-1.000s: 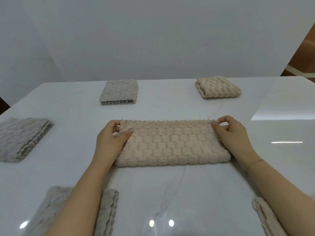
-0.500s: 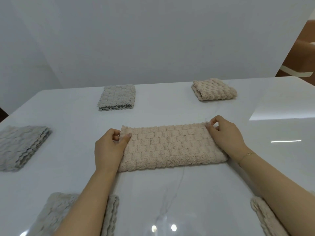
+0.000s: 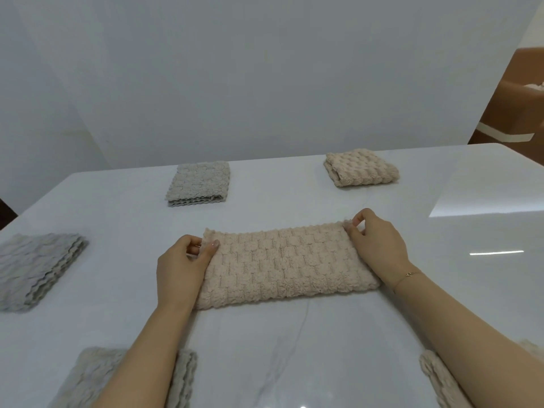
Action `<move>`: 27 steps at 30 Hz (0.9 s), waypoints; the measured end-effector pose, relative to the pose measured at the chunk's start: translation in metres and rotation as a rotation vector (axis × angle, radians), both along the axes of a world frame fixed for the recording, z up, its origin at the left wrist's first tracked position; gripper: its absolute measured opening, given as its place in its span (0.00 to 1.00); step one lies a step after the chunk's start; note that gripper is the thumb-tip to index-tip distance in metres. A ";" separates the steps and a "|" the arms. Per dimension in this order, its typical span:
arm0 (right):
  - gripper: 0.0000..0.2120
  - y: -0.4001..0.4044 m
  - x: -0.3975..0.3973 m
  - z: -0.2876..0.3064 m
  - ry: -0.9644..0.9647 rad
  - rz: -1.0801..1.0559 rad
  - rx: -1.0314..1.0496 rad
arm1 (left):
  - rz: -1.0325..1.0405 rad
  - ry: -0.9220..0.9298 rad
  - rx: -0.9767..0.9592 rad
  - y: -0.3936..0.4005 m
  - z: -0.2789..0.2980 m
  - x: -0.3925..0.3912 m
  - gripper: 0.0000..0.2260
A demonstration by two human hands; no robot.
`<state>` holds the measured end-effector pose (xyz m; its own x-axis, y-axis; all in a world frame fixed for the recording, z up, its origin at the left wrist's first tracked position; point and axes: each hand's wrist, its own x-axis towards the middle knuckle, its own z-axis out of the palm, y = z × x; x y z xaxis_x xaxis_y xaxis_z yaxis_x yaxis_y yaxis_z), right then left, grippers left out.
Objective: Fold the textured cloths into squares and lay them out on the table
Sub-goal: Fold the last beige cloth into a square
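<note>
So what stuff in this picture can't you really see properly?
- Grey cloth at bottom left, head view: the left forearm covers its middle and the bottom edge cuts it off.
- Beige cloth at bottom right: the right forearm and the bottom edge hide most of it.
- Folded grey cloth at left: the left edge clips it.
- Left hand fingers: tucked behind the beige cloth being folded, so its grip is partly hidden.
- Brown area at upper right: blurred, unidentifiable.

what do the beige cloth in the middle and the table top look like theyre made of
The beige cloth looks like plush microfibre or chenille: a fuzzy, matte pile raised in puffy blocks, soft at the edges where the left hand and right hand pinch it. The table seems to be polished marble or a marble-look slab: glossy white, faint grey veining, sharp light reflections. Which one cannot be told.
</note>
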<state>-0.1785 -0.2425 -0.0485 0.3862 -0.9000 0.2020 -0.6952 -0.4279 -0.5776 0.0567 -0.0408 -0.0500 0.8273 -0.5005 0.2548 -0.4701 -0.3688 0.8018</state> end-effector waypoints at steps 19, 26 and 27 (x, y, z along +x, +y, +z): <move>0.28 0.033 0.008 -0.007 0.407 0.426 -0.069 | -0.392 -0.469 0.658 -0.028 -0.011 -0.064 0.25; 0.28 0.026 0.001 -0.011 0.404 0.378 -0.033 | -0.264 -0.377 0.708 -0.015 -0.009 -0.044 0.26; 0.28 0.026 0.001 -0.011 0.403 0.376 -0.031 | -0.251 -0.352 0.711 -0.014 -0.008 -0.043 0.24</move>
